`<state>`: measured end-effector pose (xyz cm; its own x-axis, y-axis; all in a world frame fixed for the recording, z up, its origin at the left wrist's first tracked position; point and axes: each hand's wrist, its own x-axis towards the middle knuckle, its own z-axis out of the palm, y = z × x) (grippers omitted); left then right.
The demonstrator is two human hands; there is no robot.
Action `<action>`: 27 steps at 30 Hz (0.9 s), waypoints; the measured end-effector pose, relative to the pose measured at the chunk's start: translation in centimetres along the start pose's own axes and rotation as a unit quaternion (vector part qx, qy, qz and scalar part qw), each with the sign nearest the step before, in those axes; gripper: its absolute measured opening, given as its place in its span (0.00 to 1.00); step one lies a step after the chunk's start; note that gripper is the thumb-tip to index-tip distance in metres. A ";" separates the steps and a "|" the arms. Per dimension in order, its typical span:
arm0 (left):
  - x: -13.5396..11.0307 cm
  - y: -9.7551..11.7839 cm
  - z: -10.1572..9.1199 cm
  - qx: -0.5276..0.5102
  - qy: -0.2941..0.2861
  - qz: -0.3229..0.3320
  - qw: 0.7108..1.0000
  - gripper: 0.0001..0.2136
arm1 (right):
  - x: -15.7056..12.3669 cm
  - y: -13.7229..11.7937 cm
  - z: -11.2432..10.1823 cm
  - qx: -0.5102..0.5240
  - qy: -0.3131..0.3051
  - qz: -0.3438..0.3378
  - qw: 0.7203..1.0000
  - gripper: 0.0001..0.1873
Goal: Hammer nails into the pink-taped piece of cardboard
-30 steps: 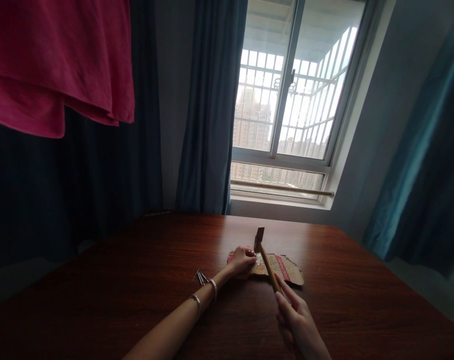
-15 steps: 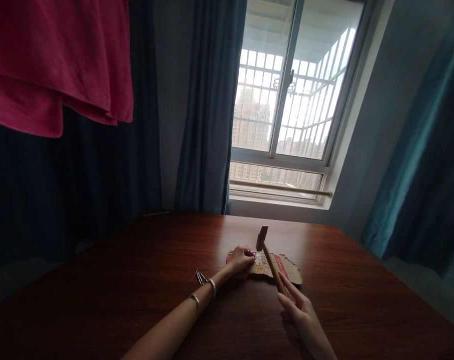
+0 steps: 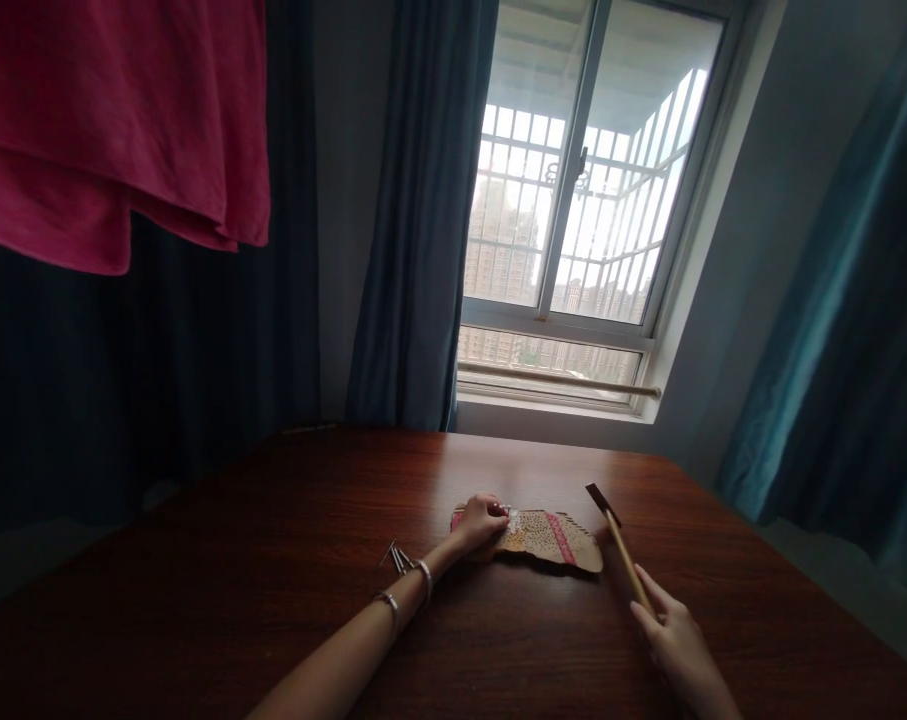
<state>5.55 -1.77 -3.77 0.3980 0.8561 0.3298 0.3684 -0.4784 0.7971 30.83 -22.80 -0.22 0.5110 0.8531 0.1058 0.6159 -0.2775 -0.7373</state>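
Note:
My right hand point(image 3: 669, 622) is wrapped round the wooden handle of a hammer point(image 3: 624, 550). The hammer's head is raised a little to the right of a flat, ragged-edged piece of cardboard point(image 3: 539, 535) with pink print and many small holes or dots. At the cardboard's left end rests my left hand point(image 3: 481, 524), fingers pinched together. Whatever sits between those fingertips is too small to make out. Several metal nails point(image 3: 398, 558) lie on the table just left of my left wrist, which wears two silver bangles point(image 3: 424, 580).
The brown wooden table point(image 3: 258, 600) reaches back to the wall under a barred window point(image 3: 565, 200). Blue curtains point(image 3: 415, 250) hang on both sides. A pink cloth point(image 3: 123, 130) dangles at the upper left.
My right hand has swung the hammer to the right, away from above the cardboard. My left hand stays pinched at the cardboard's left end.

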 end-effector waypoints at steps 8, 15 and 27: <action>0.0 0.1 0.1 0.007 0.008 0.004 1.000 0.06 | 1.3 3.6 0.5 -0.115 -0.014 0.018 0.993 0.29; 0.0 0.1 0.1 -0.001 0.011 0.007 1.000 0.06 | 2.5 4.1 0.4 -0.165 -0.023 -0.003 0.986 0.27; -0.1 0.2 -0.1 0.001 0.004 -0.007 1.000 0.06 | 2.7 3.3 -0.3 -0.265 -0.037 -0.016 0.963 0.11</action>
<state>5.51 -1.93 -3.65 0.3866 0.8638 0.3232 0.3758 -0.4675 0.8001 34.43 -21.59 -2.18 0.4541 0.8889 0.0611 0.8609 -0.4200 -0.2872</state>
